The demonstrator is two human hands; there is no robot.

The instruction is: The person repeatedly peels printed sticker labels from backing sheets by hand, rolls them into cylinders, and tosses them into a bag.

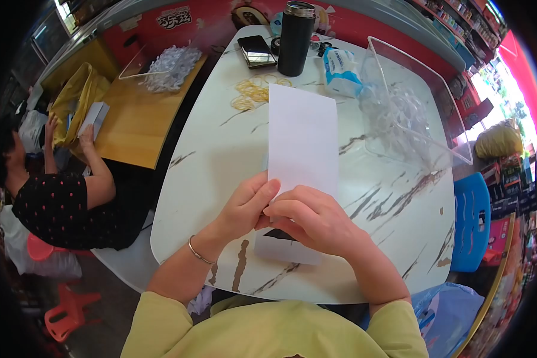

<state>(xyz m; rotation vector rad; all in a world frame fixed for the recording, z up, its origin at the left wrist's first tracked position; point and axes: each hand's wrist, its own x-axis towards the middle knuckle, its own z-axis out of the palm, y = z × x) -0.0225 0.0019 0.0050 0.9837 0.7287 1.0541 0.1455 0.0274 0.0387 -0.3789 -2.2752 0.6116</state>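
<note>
A white rectangular card or flat box (302, 140) stands up from between my two hands, over the middle of the marble-patterned table. My left hand (249, 203) grips its lower left edge with the thumb. At the lower edge, the fingers of my right hand (318, 219) are bent and pressed together, close to the left thumb. Below my hands lies another white piece (289, 251) with a dark patch, partly covered by my right hand. What sits between the fingertips is too small to tell.
Yellow rubber bands (252, 92), a phone (256, 51), a black bottle (296, 39) and a blue-white packet (342, 71) lie beyond. A clear bin (459, 156) holds transparent pieces. Another person (59, 203) holds a white box at the left; a blue stool (471, 222) stands right.
</note>
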